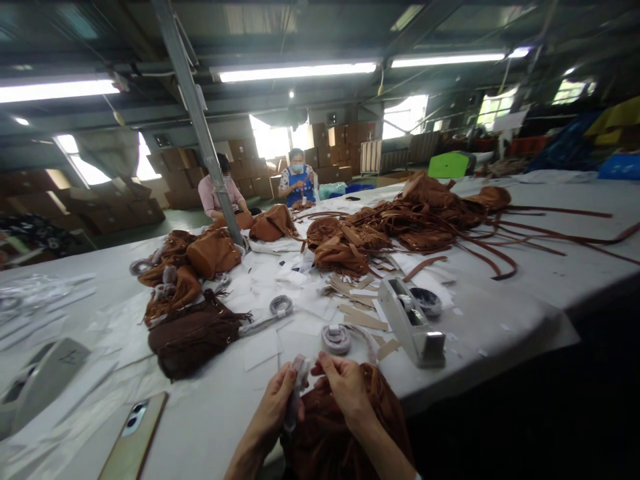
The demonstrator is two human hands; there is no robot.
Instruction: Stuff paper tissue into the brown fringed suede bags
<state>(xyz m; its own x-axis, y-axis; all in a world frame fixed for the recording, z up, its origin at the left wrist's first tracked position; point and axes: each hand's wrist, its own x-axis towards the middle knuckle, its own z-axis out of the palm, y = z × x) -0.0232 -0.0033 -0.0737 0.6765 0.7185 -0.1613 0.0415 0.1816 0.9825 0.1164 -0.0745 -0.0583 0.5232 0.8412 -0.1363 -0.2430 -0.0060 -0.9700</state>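
Note:
A brown leather bag point(345, 427) rests at the table's near edge, below both hands. My left hand point(276, 400) is closed round a strap wrapped in pale, clear plastic point(296, 393), held above the bag. Close beside it, my right hand point(345, 383) has thumb and fingers pinched together near the strap's upper end; what they grip is too small to make out. Just beyond the hands lies a coiled wrapped strap point(336, 339) on the table. Part of the bag is hidden by my right forearm.
A tape dispenser point(413, 327) stands to the right, a second one point(40, 383) at far left. A phone point(133, 440) lies front left. A dark brown bag point(197, 333) and tan bags point(215, 253) are left; a brown bag pile point(385, 227) lies beyond. Two people sit across the table point(530, 313).

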